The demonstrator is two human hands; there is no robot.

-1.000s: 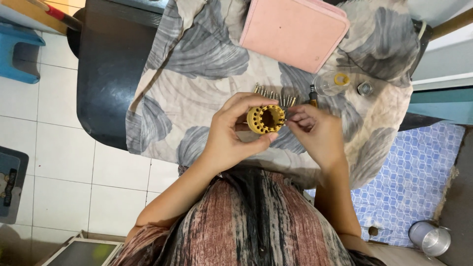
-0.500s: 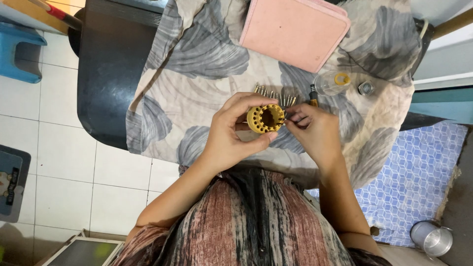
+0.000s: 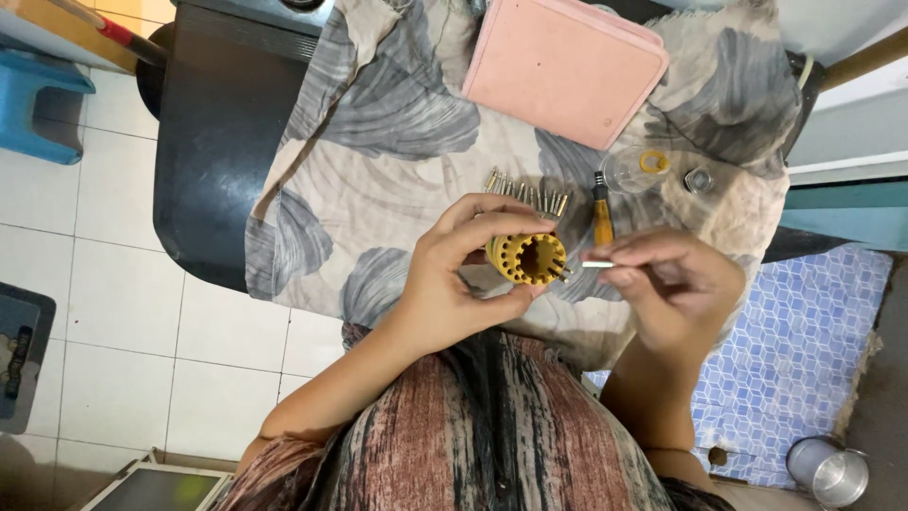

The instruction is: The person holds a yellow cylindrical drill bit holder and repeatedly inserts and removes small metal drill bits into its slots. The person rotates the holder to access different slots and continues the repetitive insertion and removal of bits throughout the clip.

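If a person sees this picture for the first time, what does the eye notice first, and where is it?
First comes the yellow ring with holes around it, at the centre, held in the left hand. Just right of it, the right hand pinches a thin metal bit pointed toward the ring. Behind them, a row of bits lies on the leaf-patterned cloth, and a pink case lies at the top.

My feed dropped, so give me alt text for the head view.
The left hand holds a round yellow bit holder while the right hand pinches a thin metal bit beside it, above a leaf-patterned cloth with loose bits.
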